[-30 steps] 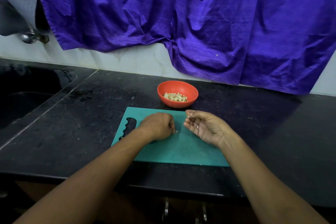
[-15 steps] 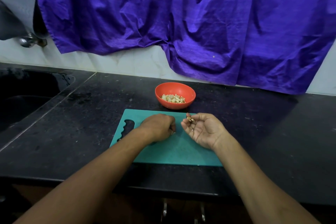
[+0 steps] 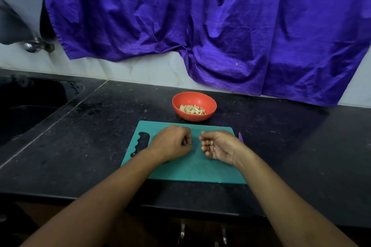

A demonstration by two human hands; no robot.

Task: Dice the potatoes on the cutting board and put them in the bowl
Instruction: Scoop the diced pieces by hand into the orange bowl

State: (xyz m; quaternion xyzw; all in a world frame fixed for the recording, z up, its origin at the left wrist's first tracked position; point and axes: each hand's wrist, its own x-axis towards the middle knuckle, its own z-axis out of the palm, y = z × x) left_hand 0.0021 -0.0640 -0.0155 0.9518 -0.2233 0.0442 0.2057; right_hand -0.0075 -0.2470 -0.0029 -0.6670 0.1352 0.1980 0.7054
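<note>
Our right hand (image 3: 218,146) is cupping a few potato pieces (image 3: 208,142) palm-up, fingers curling so nothing is spilling before the bowl (image 3: 194,118), which is waiting at twelve o'clock just beyond the cutting board (image 3: 180,172) on the surface (image 3: 90,136). Our left hand (image 3: 172,142) is curling knuckles-up at nine o'clock of the right; whether it is pinching scraps, we cannot tell.

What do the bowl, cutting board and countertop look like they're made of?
Bowl: probably plastic. It is orange-red and smooth, with a soft sheen and a thin, even rim.
Cutting board: probably plastic. It is a thin, matte teal sheet with a moulded grip cut-out.
Countertop: looks like polished black stone, maybe granite. It is glossy and faintly speckled.
</note>
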